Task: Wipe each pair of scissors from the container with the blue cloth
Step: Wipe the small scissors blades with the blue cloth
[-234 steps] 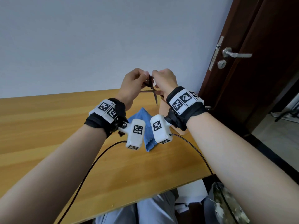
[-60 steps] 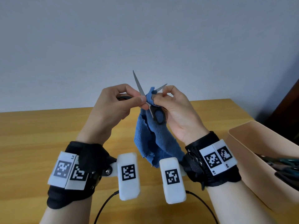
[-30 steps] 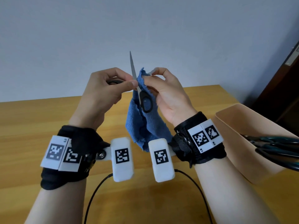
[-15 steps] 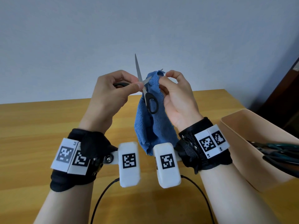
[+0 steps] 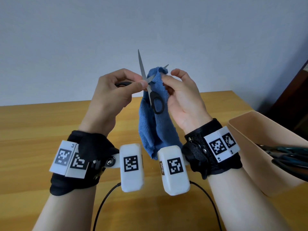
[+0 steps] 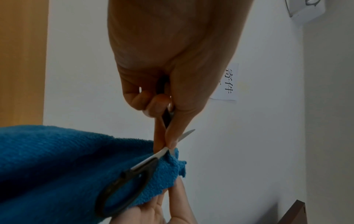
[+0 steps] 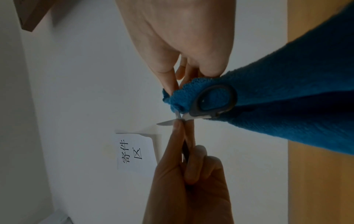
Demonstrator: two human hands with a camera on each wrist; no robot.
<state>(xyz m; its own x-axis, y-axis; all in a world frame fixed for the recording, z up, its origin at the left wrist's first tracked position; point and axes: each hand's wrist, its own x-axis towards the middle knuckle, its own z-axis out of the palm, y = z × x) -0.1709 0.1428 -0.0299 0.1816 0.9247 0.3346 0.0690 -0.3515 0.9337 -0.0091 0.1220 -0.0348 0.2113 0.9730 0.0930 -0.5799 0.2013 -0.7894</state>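
Left hand (image 5: 115, 90) holds open scissors (image 5: 150, 90) by handle; right hand (image 5: 181, 99) pinches cloth (image 5: 155, 129) on blade, mid-wipe. Next: other blade, carefully.

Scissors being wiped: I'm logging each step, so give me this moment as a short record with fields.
scissors in hand: black-handled scissors, blades spread open, points up
left hand: grips one handle loop, thumb near the pivot
right hand: pinches the blue cloth round one blade
cloth: hangs down behind the free handle loop
container: beige, at right on the wooden table, with teal-handled scissors inside
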